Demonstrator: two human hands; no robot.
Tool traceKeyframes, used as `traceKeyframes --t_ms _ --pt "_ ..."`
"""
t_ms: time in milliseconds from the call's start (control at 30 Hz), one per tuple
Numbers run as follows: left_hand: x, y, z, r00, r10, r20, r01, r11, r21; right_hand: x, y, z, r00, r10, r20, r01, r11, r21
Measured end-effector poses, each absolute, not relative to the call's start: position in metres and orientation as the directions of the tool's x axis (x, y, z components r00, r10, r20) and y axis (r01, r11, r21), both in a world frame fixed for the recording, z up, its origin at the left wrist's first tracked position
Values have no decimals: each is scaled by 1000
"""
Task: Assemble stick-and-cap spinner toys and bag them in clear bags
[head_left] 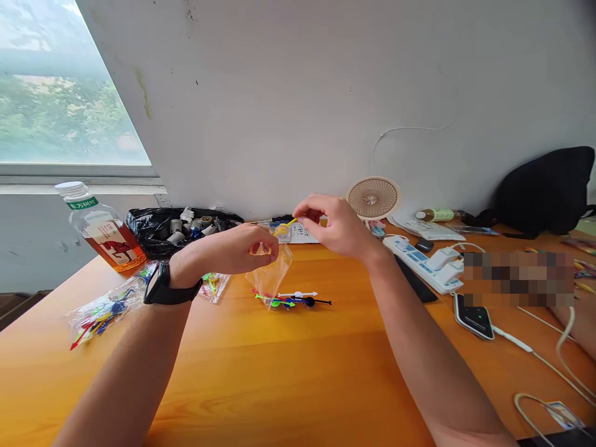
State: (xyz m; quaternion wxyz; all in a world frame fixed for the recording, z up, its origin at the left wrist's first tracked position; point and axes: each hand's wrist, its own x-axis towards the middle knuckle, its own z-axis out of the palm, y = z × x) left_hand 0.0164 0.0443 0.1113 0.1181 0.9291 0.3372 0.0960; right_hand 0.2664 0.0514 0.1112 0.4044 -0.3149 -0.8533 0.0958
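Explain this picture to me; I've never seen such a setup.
There is no machine here: a person works bare-handed, seen from a single camera worn on their own head, looking forward and down. The right hand pinches a yellow plastic piece; the left hand, with a watch on its wrist, holds a clear bag. On the wooden table lie a white arrow and a black arrow, among others. A bottle stands at the left; a power strip lies at the right.
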Motion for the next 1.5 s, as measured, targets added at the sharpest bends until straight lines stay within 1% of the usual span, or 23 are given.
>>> traceKeyframes --t_ms 167,367,533,667,800,933,1033,1133,1233,1300,1367,1400,1433,1467,1500 --pt "18 44 110 743 662 102 625 -740 248 266 49 112 -498 653 570 502 753 -425" --pt "21 37 111 748 648 144 626 -761 172 255 48 107 -527 668 525 495 744 -450" --pt "24 31 116 719 667 192 646 -745 168 249 50 103 -459 732 504 514 681 -521" --pt "22 33 116 694 684 225 662 -729 174 249 55 100 -489 743 456 481 666 -570" --pt "21 37 114 685 684 250 666 -728 165 250 58 98 -532 715 454 465 695 -548" --pt "20 39 112 682 678 274 664 -731 154 249 55 97 -550 725 415 478 681 -555" --pt "19 40 112 676 687 266 676 -722 145 248 53 99 -541 732 413 500 675 -543" --pt "17 42 113 670 700 249 689 -710 142 248 54 99 -514 724 459 514 689 -511" --pt "13 44 113 670 703 237 693 -707 139 254 65 94 -473 749 464 582 661 -474" --pt "9 47 112 676 706 212 694 -706 139 261 76 85 -474 797 375 651 604 -459" --pt "5 51 110 680 713 173 698 -701 147 270 89 71 -535 828 169 707 548 -446" --pt "3 53 109 679 718 156 701 -696 152 274 94 63 -585 811 21 719 530 -450" --pt "1 56 108 675 724 143 707 -690 156 278 99 55 -637 760 -127 710 515 -479" --pt "-1 57 107 669 731 135 714 -682 157 281 102 47 -687 683 -249 690 504 -520" --pt "-2 59 106 658 742 131 725 -671 156 282 103 40 -715 622 -318 675 496 -546"
